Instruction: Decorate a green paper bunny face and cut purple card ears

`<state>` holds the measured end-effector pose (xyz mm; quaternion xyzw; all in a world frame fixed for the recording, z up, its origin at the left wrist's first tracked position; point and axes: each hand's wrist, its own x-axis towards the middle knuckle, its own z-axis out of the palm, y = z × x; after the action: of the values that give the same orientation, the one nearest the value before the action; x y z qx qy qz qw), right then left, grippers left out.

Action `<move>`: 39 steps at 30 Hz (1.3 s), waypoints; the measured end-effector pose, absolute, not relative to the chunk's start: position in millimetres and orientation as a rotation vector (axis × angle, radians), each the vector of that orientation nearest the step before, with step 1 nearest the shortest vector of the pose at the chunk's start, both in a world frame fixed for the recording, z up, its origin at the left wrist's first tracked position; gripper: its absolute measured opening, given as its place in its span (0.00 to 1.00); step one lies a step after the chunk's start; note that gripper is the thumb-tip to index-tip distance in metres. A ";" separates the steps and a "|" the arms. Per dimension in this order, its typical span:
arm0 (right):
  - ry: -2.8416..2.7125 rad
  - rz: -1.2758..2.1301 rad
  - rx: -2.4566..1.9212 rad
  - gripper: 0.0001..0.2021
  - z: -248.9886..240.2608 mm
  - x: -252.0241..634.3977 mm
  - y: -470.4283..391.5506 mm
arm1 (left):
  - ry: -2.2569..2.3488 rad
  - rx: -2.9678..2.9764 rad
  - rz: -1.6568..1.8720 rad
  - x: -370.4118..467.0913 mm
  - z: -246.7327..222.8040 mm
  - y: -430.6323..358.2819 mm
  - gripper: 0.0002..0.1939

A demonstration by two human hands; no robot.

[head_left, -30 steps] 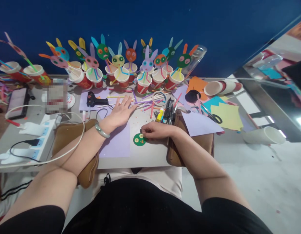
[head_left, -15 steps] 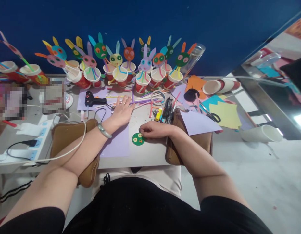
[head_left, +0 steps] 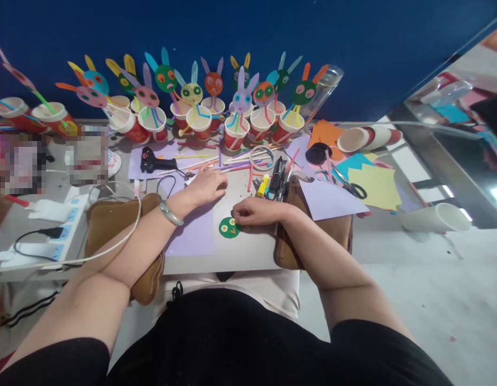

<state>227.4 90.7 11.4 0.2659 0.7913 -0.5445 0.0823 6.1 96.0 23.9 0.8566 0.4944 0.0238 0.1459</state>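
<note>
A small round green paper face (head_left: 229, 228) with yellow eyes and an orange mouth lies on the table in front of me. My right hand (head_left: 254, 212) is closed, its fingertips pinched at the disc's upper right edge. Farther up and to the left, my left hand (head_left: 206, 187) rests by the loose straws (head_left: 204, 163), its fingers curled inward. Whatever may be inside those fingers is hidden. A purple paper sheet (head_left: 192, 233) lies below the left wrist. Just beyond the right hand are a yellow glue stick (head_left: 263, 185) and several black pens (head_left: 276, 179).
Paper cups (head_left: 236, 134) with bunny-faced straw figures line the blue wall. A black glue gun (head_left: 157, 161) lies left. Scissors (head_left: 355, 188), a tape roll (head_left: 262, 158) and coloured paper (head_left: 375, 185) are toward the right. A white cable (head_left: 123, 244) crosses my left forearm near a power strip (head_left: 69, 228).
My left hand has drawn slightly back from the straws, and its spread fingers have curled in. The right hand and the green face keep their places relative to each other.
</note>
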 end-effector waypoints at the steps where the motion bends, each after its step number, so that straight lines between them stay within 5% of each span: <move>1: 2.368 -1.620 0.793 0.08 11.5 227.5 90.8 | 1.437 2.481 0.045 7.9 20.9 95.4 0.11; 8: 2.385 -1.576 0.793 0.09 15.2 226.3 90.0 | 1.711 2.459 0.163 16.1 21.9 97.1 0.19; 18: 2.367 -1.604 0.788 0.07 14.2 227.1 91.4 | 1.230 2.682 -0.186 -10.1 22.6 72.4 0.30; 24: 2.386 -1.548 0.797 0.08 17.0 224.8 90.5 | 1.715 2.678 -0.062 -11.5 18.6 72.3 0.29; 30: 2.423 -1.540 0.786 0.07 15.7 225.2 90.4 | 1.253 2.699 -0.332 -15.5 35.0 58.0 0.28; 39: 2.396 -1.554 0.789 0.08 11.0 226.6 92.0 | 1.728 2.624 -0.281 -14.5 31.4 67.1 0.29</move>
<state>226.6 92.0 11.0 0.2653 0.8054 -0.5225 0.0892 -14.5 67.1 31.4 0.8318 0.5478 -0.0891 -0.0067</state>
